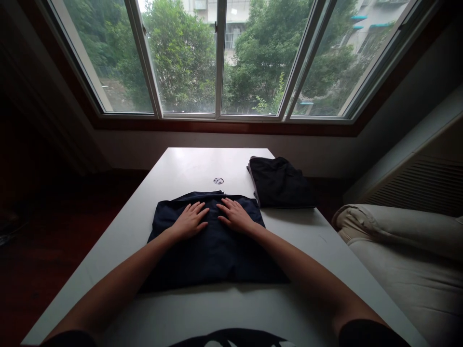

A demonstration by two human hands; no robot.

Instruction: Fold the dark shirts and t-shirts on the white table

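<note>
A folded dark navy garment (217,260) lies flat across the middle of the white table. Its exact kind I cannot tell. My left hand (190,220) rests palm down on its upper part, left of centre, fingers spread. On the same cloth, right of centre, my right hand (236,215) also lies flat with its fingers apart. A narrow strip of navy cloth shows between the two hands. Neither hand grips anything. The cloth directly under my palms is hidden.
A folded black garment pile (282,183) sits at the table's right edge, close to the navy one. A small round sticker-like mark (218,181) is on the white table (191,166) beyond the cloth. Right of the table stands a pale sofa (405,260); a window (217,62) is ahead.
</note>
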